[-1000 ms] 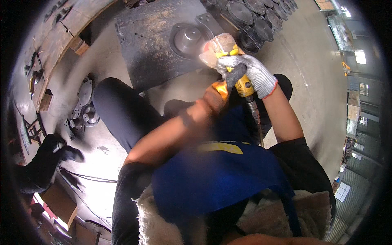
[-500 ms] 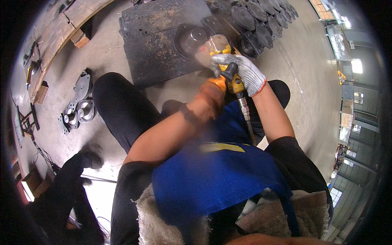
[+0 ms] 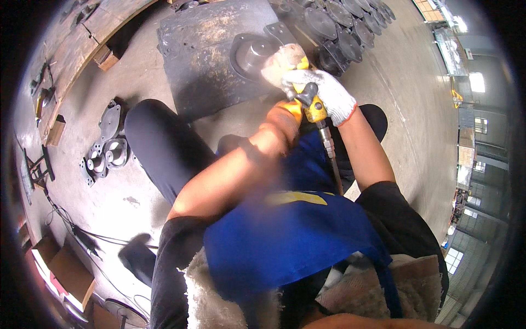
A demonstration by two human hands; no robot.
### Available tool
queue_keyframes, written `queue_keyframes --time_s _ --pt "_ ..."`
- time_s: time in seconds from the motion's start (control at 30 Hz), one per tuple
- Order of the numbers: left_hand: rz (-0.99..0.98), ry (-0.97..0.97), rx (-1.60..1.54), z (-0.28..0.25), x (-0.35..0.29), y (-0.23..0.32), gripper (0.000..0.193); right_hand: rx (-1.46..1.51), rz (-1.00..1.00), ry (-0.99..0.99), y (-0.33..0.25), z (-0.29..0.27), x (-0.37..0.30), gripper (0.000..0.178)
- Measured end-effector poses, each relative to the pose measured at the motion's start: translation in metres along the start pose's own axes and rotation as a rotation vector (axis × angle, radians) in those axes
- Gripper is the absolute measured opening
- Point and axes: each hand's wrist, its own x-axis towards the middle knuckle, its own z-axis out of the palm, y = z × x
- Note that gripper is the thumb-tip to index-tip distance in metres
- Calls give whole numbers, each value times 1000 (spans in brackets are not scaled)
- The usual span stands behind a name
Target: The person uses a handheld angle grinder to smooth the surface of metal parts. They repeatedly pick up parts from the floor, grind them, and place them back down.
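Yellow tool (image 3: 315,111) in both hands (image 3: 302,98) (image 3: 329,93); plate (image 3: 203,71) edge near; wide floor (image 3: 408,115) rightward.

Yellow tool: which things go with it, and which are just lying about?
Seem part of the job: yellow tool, hose, round metal part, dark plate beneath.

Seem just lying about: metal parts on the floor at left, brown box, black cables.

The surface (image 3: 200,74) is scuffed metal, the round part (image 3: 249,55) matt metal, the right glove (image 3: 331,94) knitted cloth, the apron (image 3: 296,236) cloth.
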Motion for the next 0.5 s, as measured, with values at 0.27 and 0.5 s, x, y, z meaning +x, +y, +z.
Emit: queue_keyframes --time_s 0.27,0.5 --pt "155 366 160 9 5 17 15 -139 41 14 -16 -7 -15 18" --pt "123 165 -311 -16 1 38 26 -96 262 108 -32 -11 -33 20"
